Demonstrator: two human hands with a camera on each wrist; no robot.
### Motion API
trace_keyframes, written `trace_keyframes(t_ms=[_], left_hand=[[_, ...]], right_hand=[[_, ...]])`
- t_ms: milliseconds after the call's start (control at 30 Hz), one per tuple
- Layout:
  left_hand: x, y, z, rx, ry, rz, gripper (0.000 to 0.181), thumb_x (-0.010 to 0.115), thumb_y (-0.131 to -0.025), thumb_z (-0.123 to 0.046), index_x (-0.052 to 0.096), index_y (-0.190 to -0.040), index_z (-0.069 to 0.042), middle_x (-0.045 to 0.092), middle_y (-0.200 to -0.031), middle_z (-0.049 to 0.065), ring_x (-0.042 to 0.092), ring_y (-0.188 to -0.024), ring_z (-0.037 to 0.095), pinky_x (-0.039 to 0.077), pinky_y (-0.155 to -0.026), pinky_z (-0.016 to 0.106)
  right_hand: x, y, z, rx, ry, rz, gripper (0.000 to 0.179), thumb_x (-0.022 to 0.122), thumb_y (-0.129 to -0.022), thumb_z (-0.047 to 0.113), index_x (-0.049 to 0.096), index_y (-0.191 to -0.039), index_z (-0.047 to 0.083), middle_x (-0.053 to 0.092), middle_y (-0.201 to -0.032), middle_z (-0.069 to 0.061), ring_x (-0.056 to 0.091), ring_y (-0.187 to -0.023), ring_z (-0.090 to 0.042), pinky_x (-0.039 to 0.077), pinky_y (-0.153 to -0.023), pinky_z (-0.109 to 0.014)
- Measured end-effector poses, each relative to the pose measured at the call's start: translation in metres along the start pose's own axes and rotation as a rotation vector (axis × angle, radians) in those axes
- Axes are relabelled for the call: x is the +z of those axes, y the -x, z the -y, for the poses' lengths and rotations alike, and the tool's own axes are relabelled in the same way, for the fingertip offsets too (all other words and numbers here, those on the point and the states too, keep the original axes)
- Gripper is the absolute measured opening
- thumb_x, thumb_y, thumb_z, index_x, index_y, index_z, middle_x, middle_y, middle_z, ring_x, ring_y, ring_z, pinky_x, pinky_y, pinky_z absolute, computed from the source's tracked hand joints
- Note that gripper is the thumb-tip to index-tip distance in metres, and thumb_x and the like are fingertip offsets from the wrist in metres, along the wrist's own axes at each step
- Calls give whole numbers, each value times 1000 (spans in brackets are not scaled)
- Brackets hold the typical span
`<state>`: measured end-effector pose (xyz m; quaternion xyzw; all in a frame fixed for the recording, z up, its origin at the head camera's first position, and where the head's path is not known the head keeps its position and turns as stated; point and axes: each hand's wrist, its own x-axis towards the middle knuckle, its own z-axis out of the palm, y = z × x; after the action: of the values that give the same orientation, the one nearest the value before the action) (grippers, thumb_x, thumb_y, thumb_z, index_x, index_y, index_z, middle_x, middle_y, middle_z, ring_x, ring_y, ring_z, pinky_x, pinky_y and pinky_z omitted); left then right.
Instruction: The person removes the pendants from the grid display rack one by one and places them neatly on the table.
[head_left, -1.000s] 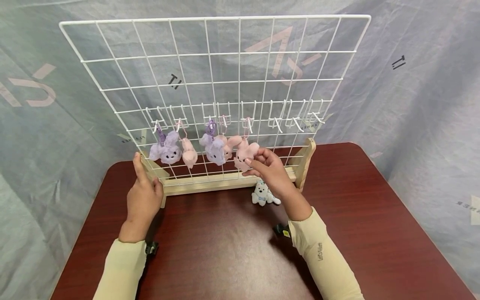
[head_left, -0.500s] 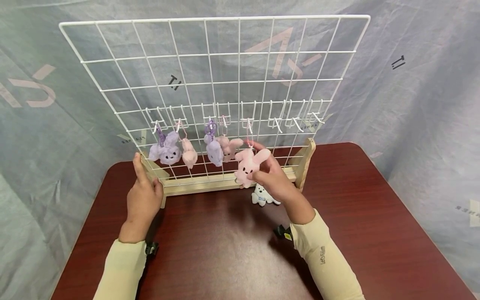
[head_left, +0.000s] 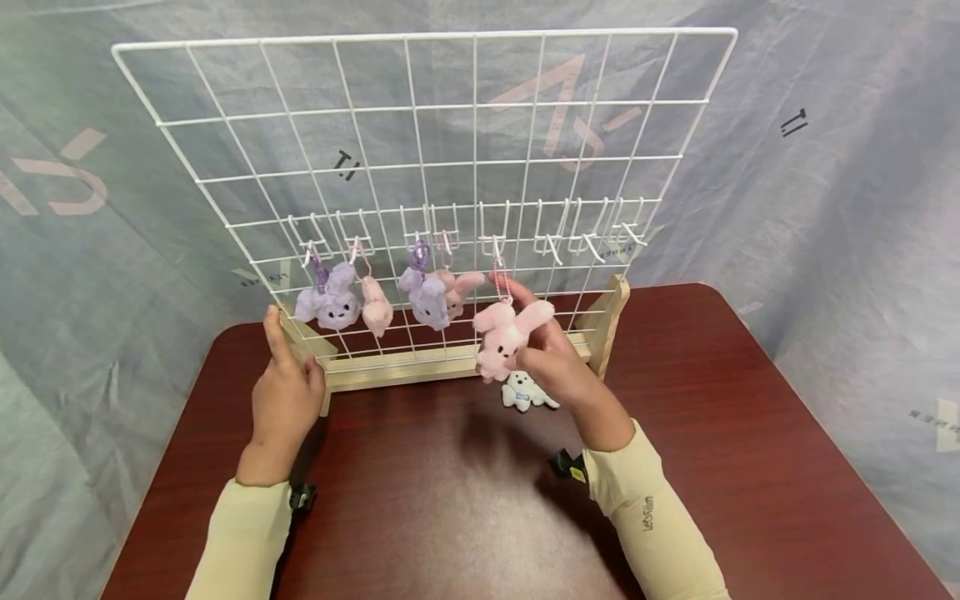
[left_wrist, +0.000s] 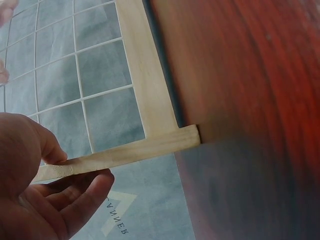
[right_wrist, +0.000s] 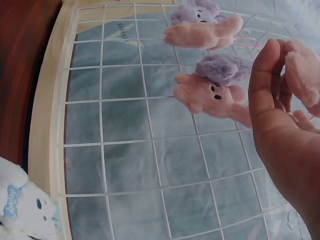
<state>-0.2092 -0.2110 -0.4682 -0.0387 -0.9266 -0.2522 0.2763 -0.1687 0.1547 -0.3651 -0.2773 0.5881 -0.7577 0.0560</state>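
Head view: left hand (head_left: 287,396) grips a flat wooden upright (left_wrist: 120,154), right hand (head_left: 557,362) pinches a fuzzy, long-eared pink plush (head_left: 501,337)

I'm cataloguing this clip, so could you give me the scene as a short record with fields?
Left hand: grips the wooden stand
Right hand: holds a pink bunny
Bunny's chain: reaches up to a hook
Hanging left of bunny: two purple plushes, two pink plushes
Bare hooks: three, at right
On table: white plush, partly hidden; exact count unclear
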Motion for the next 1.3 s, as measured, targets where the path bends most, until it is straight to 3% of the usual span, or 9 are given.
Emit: trace_keyframes(t_ms=[433, 600, 700, 800, 967, 1167, 1300], left_hand=[[1, -1, 1, 10, 7, -28, 89, 59, -96, -2, 7, -168, -9, 45, -60, 15, 37, -44, 28, 28, -45, 40], [1, -1, 1, 6, 8, -28, 89, 59, -96, -2, 7, -168, -10, 45, -60, 16, 37, -44, 28, 29, -45, 41], [2, -1, 0, 0, 8, -22, 90, 59, -96, -2, 7, -168, -10, 46, -60, 16, 38, -45, 28, 30, -45, 41], [2, -1, 0, 0, 10, -17, 90, 59, -96, -2, 7, -168, -10, 46, -60, 15, 38, -45, 27, 29, -45, 40], [1, -1, -1, 1, 11, -17, 90, 59, -96, -2, 7, -168, -10, 45, -60, 14, 38, -45, 27, 29, -45, 40], [2, -1, -1, 8, 25, -46, 89, 59, -95, -2, 9, -168, -9, 47, -60, 19, 39, -45, 31, 31, -44, 46], [1, -1, -1, 7, 21, -45, 89, 59, -95, -2, 9, -168, -9, 46, -60, 19, 38, -45, 31, 31, -44, 46]], right_hand=[[-5, 3, -1, -112, -73, 90, 97, 44, -77, -14, 27, -167, 19, 62, -118, 2, 71, -85, -17, 61, -73, -34], [-5, 4, 0, -138, -43, 72, 97, 44, -76, -15, 34, -164, 25, 60, -135, 9, 68, -88, -12, 60, -75, -29], [-5, 4, 0, -142, -36, 81, 98, 42, -75, -15, 36, -164, 25, 61, -132, 9, 66, -88, -10, 57, -75, -27], [-4, 4, 0, -135, -34, 92, 98, 41, -73, -15, 33, -166, 18, 64, -115, 6, 66, -86, -10, 56, -75, -26], [-4, 5, 1, -138, -11, 79, 100, 42, -69, -13, 29, -166, 10, 68, -115, 7, 67, -88, -8, 57, -77, -25], [-3, 3, 3, -180, -41, 136, 102, 42, -69, -14, 31, -166, 15, 67, -118, 5, 69, -88, -11, 58, -76, -26], [-3, 3, 3, -168, -30, 109, 94, 43, -74, -13, 39, -162, 18, 66, -117, 3, 71, -86, -13, 61, -74, -29]])
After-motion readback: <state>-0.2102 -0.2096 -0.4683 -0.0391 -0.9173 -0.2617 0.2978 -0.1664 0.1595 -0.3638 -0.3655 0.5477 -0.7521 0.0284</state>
